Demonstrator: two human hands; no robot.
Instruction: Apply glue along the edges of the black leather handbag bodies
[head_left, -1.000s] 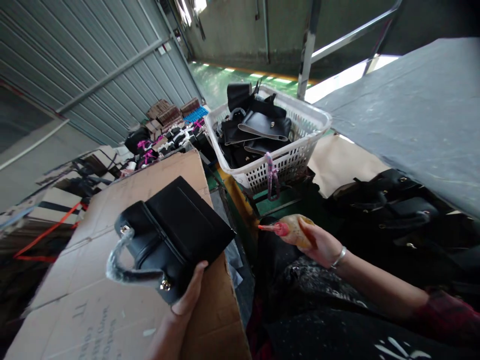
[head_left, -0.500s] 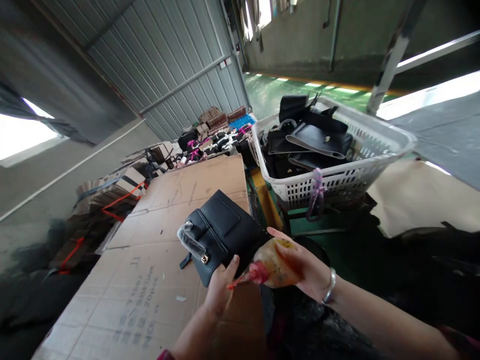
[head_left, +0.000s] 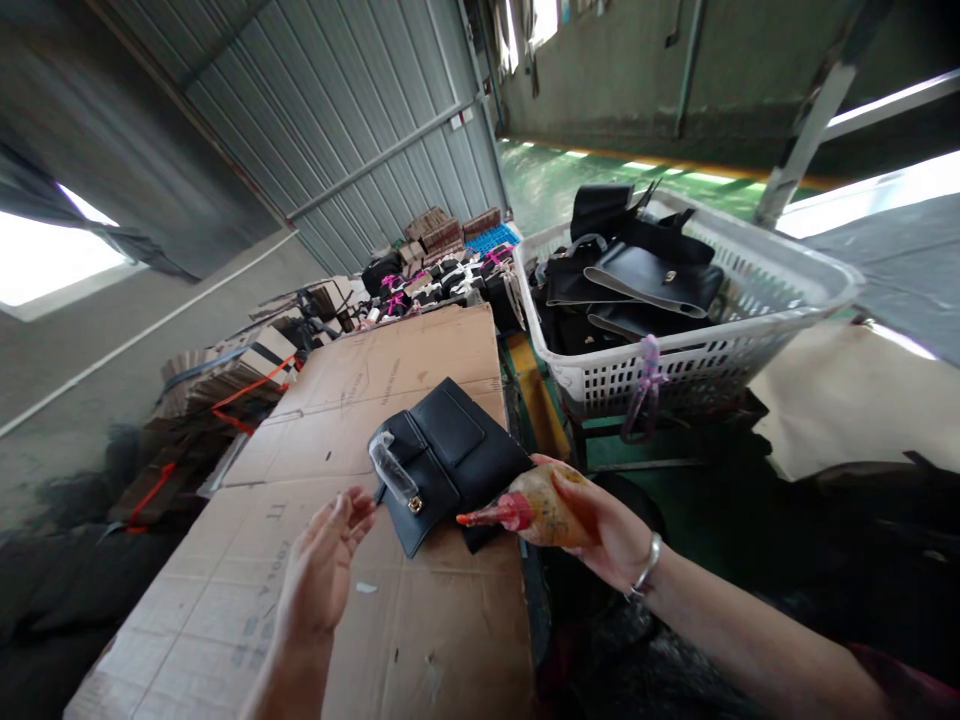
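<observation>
A black handbag point(head_left: 450, 440) lies on the cardboard-covered table point(head_left: 300, 570), its handle point(head_left: 393, 470) wrapped in clear plastic beside a gold-coloured fitting. My right hand point(head_left: 611, 530) is wrapped round a yellowish squeeze bottle point(head_left: 551, 508) with a red cap and a narrow orange-red nozzle. The nozzle points left, close to the bag's near edge. To the left of the bag, my left hand point(head_left: 322, 560) is held up with its fingers partly curled and apart, touching nothing that I can see.
A white plastic basket point(head_left: 694, 350) of black leather pieces point(head_left: 652, 270) stands at the right, with a purple tie on its rim. Bundled parts point(head_left: 450, 280) are piled beyond the table. Stacked boards point(head_left: 225, 370) with orange straps line the left side.
My left hand has let go of the bag and moved left, away from it. The bottle stays in my right hand, its nozzle now slightly higher in view.
</observation>
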